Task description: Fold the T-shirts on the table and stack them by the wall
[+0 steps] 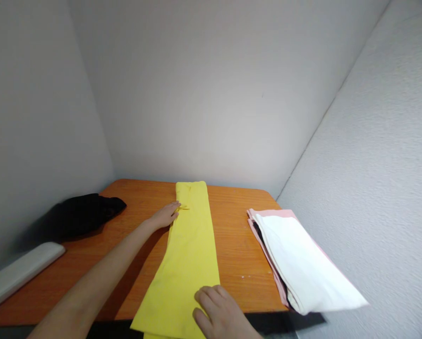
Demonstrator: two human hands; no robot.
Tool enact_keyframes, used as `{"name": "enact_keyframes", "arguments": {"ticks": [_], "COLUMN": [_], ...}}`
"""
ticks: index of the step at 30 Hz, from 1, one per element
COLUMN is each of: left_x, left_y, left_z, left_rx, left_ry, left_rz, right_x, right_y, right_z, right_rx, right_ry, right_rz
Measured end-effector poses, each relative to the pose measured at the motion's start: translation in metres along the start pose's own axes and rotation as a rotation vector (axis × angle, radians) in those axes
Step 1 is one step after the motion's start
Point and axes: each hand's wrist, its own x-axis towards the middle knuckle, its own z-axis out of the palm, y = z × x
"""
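Observation:
A long yellow garment [193,254], perhaps trousers, lies folded lengthwise down the middle of the wooden table [239,245]. Its lower end widens and hangs past the front edge. My left hand [164,216] is stretched forward to the garment's upper left side. Its fingers are extended, with the fingertips on the fabric edge, where small creases spread. My right hand [219,310] rests on the lower right part of the garment. Its fingers are slightly bent and the thumb stands apart from them; nothing shows lifted in that hand.
At the right edge of the table a stack of folded cloths [298,259], white over pink and black, overhangs the front. A dark bundle of cloth [83,214] lies at the left, behind a white elongated object [23,270]. Walls [203,94] enclose the table.

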Motion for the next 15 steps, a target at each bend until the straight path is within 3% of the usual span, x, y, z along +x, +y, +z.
{"name": "enact_keyframes", "arguments": {"ticks": [3, 8, 10, 15], "left_x": [-0.001, -0.001, 0.0, 0.002], "left_y": [-0.002, -0.004, -0.004, -0.002], "left_z": [0.002, 0.003, 0.003, 0.003], "left_rx": [-0.015, -0.027, -0.028, -0.025], "left_ry": [-0.003, -0.011, -0.011, -0.025], "left_rz": [-0.006, -0.019, -0.022, -0.04], "right_x": [-0.011, -0.02, -0.026, -0.031], "right_y": [0.002, 0.011, 0.015, 0.014], "right_z": [0.0, -0.049, -0.062, -0.05], "right_rx": [0.022, 0.219, 0.207, 0.062], "right_ry": [0.094, 0.212, 0.2, 0.139], "right_rz": [0.016, 0.146, 0.151, 0.196]}}
